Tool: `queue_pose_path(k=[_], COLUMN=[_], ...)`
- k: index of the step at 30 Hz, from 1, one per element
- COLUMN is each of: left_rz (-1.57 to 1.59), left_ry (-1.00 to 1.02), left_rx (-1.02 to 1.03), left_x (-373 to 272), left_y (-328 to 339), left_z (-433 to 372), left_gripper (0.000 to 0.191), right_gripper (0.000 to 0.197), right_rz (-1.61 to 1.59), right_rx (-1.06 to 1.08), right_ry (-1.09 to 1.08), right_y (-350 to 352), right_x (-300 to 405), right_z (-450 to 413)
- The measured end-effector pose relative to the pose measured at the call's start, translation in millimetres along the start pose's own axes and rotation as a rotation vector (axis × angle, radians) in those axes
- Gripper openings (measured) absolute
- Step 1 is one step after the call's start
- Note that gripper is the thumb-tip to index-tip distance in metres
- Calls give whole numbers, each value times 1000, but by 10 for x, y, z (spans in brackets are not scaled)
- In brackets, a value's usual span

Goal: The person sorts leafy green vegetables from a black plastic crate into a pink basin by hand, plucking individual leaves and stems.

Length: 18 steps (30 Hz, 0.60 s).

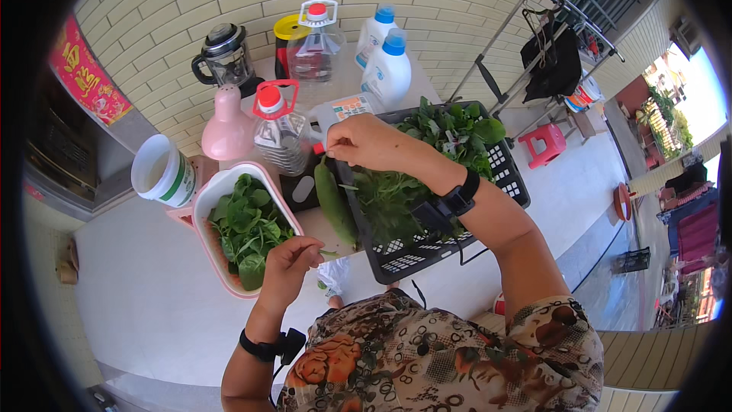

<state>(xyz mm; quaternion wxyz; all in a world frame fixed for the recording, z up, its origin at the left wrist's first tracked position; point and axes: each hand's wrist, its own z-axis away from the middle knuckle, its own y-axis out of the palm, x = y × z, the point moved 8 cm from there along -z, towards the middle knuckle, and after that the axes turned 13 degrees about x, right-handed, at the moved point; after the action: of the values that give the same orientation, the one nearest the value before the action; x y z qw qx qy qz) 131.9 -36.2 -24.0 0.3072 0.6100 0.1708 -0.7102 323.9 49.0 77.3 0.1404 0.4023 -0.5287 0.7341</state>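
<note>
My left hand pinches a thin green stem beside the pink-rimmed white basin, which holds leafy greens. My right hand hovers over the left edge of a black plastic crate, its fingertips bent together. Whether anything is between them I cannot tell. Just below those fingertips is the stem end of a long green gourd, which lies between basin and crate. More leafy greens fill the crate, partly hidden under my right forearm.
Behind stand clear plastic jugs, white detergent bottles, a blender jug and a pink dome-shaped item. A white bucket is at left. At right are a metal rack and a pink stool.
</note>
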Motion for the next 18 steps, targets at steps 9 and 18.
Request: queue_pose_path(k=[9,18], left_rz=[-658,-833], left_ry=[114,83], left_rx=[205,219], left_x=[-184,-357], left_y=[1141,1677], left_z=[-1152,-1570], left_gripper=[21,35], right_gripper=[15,23], right_rz=[278,466], right_rx=[133,415], right_ry=[603,379], right_y=[-430,269], right_x=[-2176,-2477], right_z=[2862,2871])
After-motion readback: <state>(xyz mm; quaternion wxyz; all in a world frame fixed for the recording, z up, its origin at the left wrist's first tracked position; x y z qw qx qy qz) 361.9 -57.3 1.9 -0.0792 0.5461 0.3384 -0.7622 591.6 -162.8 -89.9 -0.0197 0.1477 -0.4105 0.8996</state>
